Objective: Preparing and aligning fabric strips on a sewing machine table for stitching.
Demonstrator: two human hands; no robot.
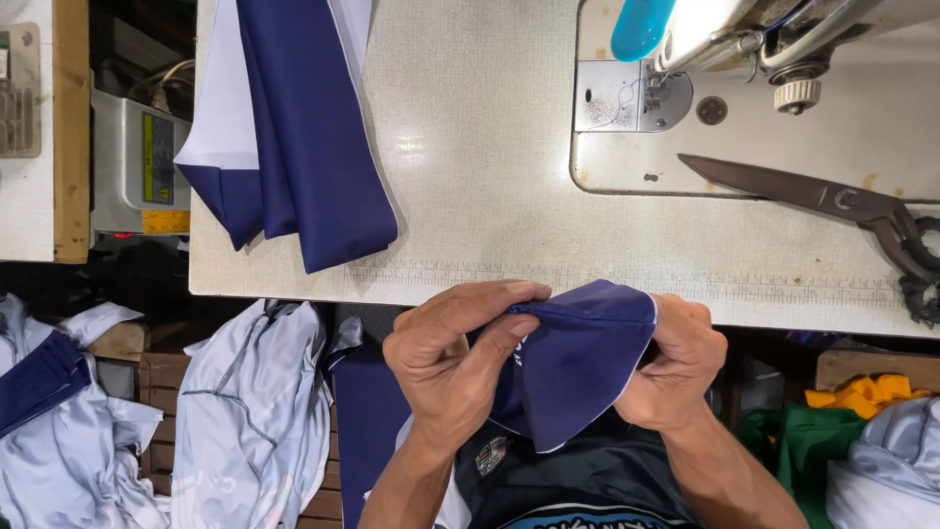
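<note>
While the left hand (pixel 455 358) pinches the folded navy fabric piece with white edging (pixel 573 362), the right hand (pixel 676 367) grips its other end beside the cream sewing table (pixel 490 196)

Bare table (pixel 470 147) lies open between the navy fabric pile (pixel 294 127) and the sewing machine (pixel 744 59); scissors (pixel 832 201) block the right.

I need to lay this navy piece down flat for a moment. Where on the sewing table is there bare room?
The widest bare patch of the table lies between the navy and white fabric strips and the sewing machine base, down to the near edge. The right side is crowded: the scissors lie there. Both the left hand and the right hand grip the navy piece.
</note>
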